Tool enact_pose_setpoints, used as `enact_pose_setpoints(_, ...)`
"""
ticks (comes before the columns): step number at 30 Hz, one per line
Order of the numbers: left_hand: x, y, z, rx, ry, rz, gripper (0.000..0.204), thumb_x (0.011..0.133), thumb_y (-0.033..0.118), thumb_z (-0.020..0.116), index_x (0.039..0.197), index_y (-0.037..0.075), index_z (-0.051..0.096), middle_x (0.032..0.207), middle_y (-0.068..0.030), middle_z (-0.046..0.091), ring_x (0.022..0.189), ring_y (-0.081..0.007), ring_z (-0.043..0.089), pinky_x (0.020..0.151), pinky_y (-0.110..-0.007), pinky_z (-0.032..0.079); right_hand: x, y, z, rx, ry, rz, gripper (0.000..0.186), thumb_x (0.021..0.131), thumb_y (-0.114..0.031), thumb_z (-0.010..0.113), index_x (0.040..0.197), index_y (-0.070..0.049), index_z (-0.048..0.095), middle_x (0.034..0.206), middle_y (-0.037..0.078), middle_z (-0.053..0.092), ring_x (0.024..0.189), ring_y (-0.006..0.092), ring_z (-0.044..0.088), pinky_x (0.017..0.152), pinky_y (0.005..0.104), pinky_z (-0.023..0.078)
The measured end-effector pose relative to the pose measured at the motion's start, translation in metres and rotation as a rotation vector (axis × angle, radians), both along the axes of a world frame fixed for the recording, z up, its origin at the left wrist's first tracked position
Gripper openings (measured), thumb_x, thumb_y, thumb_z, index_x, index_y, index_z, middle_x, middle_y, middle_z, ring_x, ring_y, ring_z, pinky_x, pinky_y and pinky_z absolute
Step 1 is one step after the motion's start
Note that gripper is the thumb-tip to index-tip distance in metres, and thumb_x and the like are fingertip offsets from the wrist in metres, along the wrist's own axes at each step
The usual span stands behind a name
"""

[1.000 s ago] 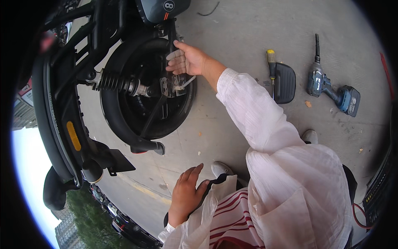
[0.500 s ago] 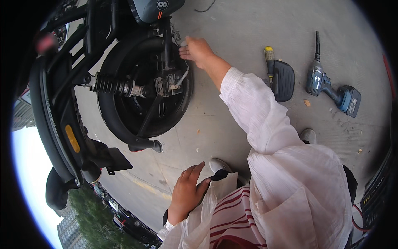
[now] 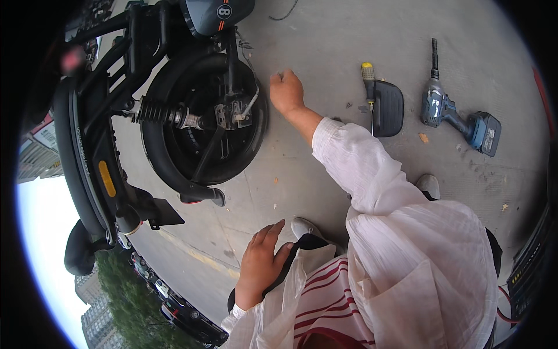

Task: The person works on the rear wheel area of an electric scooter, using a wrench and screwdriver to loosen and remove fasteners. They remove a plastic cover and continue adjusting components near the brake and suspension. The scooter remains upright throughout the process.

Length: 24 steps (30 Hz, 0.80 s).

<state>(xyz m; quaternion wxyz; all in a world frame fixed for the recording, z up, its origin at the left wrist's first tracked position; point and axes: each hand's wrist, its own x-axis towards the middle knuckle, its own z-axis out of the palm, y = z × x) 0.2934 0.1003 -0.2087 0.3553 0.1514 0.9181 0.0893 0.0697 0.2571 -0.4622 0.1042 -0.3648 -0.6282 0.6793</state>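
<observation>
**Wheel's on, hub bracket and cable I can't vouch for**

So the wheel [image 3: 197, 96] is sitting in the scooter's frame, over on my left, with the shock absorber [image 3: 157, 110] running up to its hub. That part looks done to me. There's a metal bracket [image 3: 222, 116] at the hub and a pale cable [image 3: 251, 104] curving down to it. Whether either one is properly fastened, no idea, too small to tell. If anything's left, I'd guess it's around there.

My right hand [image 3: 287, 92] is just beside the tyre, not touching it, fingers curled in. Can't tell if that grip has something small pinched inside. My left hand [image 3: 260, 262] is down near my trouser leg, fingers loosely spread, nothing in them that I can see.

Tools are all out of hand: yellow-topped screwdriver [image 3: 368, 78] on the ground right alongside a black ribbed pad [image 3: 389, 110], and the cordless impact driver [image 3: 444, 110] lying further right. The pad's well apart from the scooter, so that piece isn't fitted.
</observation>
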Motion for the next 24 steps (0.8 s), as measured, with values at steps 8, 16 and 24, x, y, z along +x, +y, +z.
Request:
enact_pose_setpoints(8, 0.008, 0.001, 0.005, 0.014, 0.007, -0.026, 0.049, 0.089, 0.017, 0.068, 0.136, 0.008, 0.055, 0.125, -0.0203, 0.062, 0.115, -0.0394, 0.058, 0.097, -0.043, 0.047, 0.079, -0.052, 0.042, 0.317, 0.134, 0.724, 0.088, 0.09, -0.013, 0.058, 0.159, -0.029, 0.006, 0.106, 0.02, 0.057, 0.088, 0.0408, 0.065, 0.08, 0.0459, 0.053)
enact_pose_setpoints(16, 0.012, -0.011, 0.007, 0.013, 0.077, -0.071, 0.05, 0.089, 0.023, 0.069, 0.135, 0.008, 0.055, 0.122, -0.0184, 0.062, 0.11, -0.038, 0.06, 0.093, -0.044, 0.049, 0.08, -0.055, 0.016, 0.491, 0.087, 0.656, 0.088, 0.087, -0.016, 0.06, 0.158, -0.011, 0.009, 0.096, 0.021, 0.063, 0.078, 0.0369, 0.066, 0.068, 0.0481, 0.054)
enact_pose_setpoints(24, 0.014, -0.016, 0.01, 0.01, 0.068, -0.086, 0.052, 0.088, 0.023, 0.07, 0.135, 0.008, 0.055, 0.122, -0.0182, 0.062, 0.11, -0.0378, 0.06, 0.093, -0.044, 0.049, 0.099, -0.053, 0.023, 0.433, 0.065, 0.805, 0.09, 0.089, -0.018, 0.058, 0.157, -0.004, 0.001, 0.095, 0.02, 0.065, 0.079, 0.0374, 0.066, 0.069, 0.0482, 0.053)
